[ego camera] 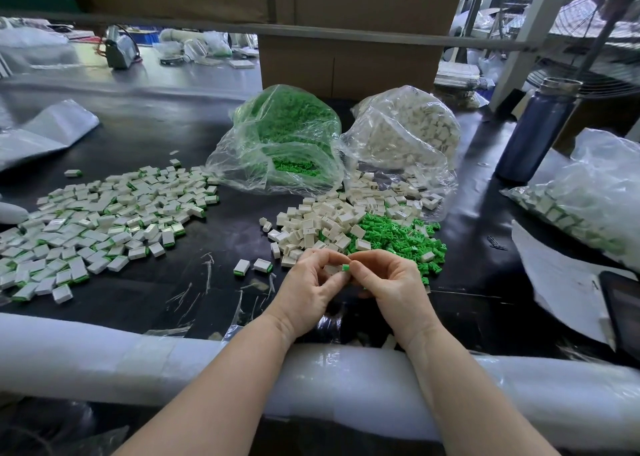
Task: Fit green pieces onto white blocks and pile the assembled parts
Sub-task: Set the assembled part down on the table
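Green piece (345, 267) between both grips

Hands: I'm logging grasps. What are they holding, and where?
Left hand pinches a white block; right hand pinches a green piece against its end, by fingertips.

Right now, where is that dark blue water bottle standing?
In the head view the water bottle stands upright at the far right of the black table, just right of the clear bag of white blocks.
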Available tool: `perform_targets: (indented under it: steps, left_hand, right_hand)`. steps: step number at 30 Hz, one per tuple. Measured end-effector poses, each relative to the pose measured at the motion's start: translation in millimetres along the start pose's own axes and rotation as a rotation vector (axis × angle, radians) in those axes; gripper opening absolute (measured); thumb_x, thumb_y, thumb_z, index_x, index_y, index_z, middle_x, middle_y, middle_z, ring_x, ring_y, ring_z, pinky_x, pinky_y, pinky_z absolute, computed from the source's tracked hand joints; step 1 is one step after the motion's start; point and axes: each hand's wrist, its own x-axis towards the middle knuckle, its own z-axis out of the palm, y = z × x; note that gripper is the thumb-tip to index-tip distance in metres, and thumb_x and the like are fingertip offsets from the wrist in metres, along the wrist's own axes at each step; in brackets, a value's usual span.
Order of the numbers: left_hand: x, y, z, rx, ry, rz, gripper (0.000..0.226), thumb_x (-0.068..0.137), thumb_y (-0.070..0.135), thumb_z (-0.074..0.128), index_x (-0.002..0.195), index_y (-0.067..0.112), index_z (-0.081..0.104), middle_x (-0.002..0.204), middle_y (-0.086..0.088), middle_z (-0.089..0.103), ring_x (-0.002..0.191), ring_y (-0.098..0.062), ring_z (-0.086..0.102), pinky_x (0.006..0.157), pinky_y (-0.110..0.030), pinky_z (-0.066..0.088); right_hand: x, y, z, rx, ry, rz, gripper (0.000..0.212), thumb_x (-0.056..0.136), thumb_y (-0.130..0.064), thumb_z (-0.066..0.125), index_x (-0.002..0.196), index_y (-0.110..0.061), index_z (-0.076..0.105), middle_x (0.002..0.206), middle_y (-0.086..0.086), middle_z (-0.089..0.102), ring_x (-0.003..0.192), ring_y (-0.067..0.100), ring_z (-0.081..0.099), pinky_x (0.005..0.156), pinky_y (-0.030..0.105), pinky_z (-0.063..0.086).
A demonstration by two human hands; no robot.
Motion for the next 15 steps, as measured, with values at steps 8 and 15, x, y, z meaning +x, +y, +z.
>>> perform_targets:
  steps: [8,15]
  left_hand:
    - [-0.6,1.1,0.0,0.089,-0.01,-0.014,0.016,0.088,0.015,0.06,0.101,0.006,0.063,0.107,-0.011,0.053,0.089,-0.032,0.059,0.077,-0.025,0.052]
    - [-2.2,1.7,0.8,0.074,-0.003,-0.048,0.015,0.088,0.016,0.062,0.099,0.008,0.065,0.096,-0.012,0.065,0.084,-0.025,0.063,0.083,-0.037,0.054]
  right_hand:
    - [0.6,1.5,-0.6,-0.173,0.068,-0.087,0.017,0.077,-0.005,0.072,0.071,-0.021,0.069,0.064,-0.008,0.065,0.061,0.007,0.057,0.058,0.016,0.046]
    - [2.2,3.4,1.8,-0.312,0.075,-0.076,0.009,0.087,-0.011,0.063,0.08,-0.016,0.062,0.075,-0.003,0.061,0.068,0.007,0.054,0.064,0.016,0.045]
